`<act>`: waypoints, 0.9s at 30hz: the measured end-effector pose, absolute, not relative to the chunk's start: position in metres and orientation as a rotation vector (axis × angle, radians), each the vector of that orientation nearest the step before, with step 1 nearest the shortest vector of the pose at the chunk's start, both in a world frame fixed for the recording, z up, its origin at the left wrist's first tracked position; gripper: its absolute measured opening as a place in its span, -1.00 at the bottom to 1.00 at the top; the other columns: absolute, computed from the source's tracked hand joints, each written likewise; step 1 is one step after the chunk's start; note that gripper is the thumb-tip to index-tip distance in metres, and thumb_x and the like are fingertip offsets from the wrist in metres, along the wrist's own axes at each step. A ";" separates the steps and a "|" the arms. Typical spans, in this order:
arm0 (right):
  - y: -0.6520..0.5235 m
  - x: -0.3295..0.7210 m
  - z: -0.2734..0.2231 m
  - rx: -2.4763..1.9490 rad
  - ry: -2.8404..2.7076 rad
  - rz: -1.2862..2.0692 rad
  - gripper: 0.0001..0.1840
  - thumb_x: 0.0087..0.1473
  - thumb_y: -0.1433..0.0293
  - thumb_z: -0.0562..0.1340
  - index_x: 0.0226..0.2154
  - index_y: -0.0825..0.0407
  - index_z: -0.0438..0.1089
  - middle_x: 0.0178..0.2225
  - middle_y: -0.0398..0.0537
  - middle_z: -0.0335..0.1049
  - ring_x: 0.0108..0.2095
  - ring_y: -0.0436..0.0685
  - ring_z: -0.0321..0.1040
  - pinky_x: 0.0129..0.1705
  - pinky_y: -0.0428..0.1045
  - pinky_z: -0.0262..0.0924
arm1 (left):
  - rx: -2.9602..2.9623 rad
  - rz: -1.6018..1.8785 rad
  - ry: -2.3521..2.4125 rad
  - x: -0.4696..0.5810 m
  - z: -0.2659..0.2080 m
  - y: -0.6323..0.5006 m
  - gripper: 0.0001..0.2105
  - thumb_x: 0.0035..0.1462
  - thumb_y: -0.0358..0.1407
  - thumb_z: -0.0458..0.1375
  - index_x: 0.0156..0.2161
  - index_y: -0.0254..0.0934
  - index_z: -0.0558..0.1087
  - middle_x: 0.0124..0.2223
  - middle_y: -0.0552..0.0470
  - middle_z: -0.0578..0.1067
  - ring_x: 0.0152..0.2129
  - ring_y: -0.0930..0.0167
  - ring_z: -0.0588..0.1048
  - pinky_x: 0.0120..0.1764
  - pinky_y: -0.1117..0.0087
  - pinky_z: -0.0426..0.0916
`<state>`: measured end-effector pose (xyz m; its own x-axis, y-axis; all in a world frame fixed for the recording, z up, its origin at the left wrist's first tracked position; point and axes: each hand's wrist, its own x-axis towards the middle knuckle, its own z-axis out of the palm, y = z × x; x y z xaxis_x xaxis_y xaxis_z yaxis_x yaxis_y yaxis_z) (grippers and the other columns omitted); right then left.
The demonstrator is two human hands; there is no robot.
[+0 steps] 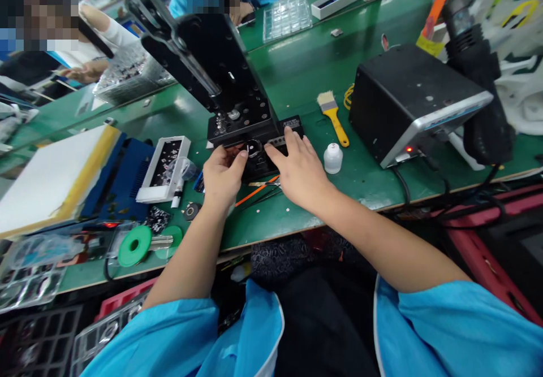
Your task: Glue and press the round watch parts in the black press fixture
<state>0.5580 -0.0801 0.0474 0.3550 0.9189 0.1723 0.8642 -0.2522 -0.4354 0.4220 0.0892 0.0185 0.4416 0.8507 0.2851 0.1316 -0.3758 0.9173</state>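
A black press-like fixture with a raised lever arm stands on the green bench in front of me. In its base sits a small round black part with a shiny face. My left hand is closed at the left side of this part, thumb on its edge and the other fingers curled partly out of sight. From the right, my right hand lies over the fixture's base with fingers stretched and apart, the index fingertip near the round part. Below the hands are an orange stick and dark tweezers.
Right of my hands stand a small white bottle, a yellow-handled brush and a black hot-air station. To the left are a white tray of small parts, a green spool and a blue box. Other people sit across the bench.
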 end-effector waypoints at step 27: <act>-0.073 0.556 0.030 -2.204 -1.506 -0.094 -0.37 0.49 0.46 0.07 0.51 -0.10 0.34 0.57 0.41 0.08 0.57 0.50 0.17 0.65 0.39 0.02 | 2.051 0.814 1.019 0.417 0.028 0.090 -0.55 0.16 -0.06 0.29 0.04 -0.33 0.63 -0.05 -0.11 0.72 -0.19 0.24 0.63 -0.06 0.25 0.52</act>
<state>0.5563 -0.0726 0.0300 0.3967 0.8639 0.3104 0.8957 -0.2904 -0.3366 0.4170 0.0895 0.0281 0.4941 0.8402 0.2236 0.4030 -0.4492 0.7973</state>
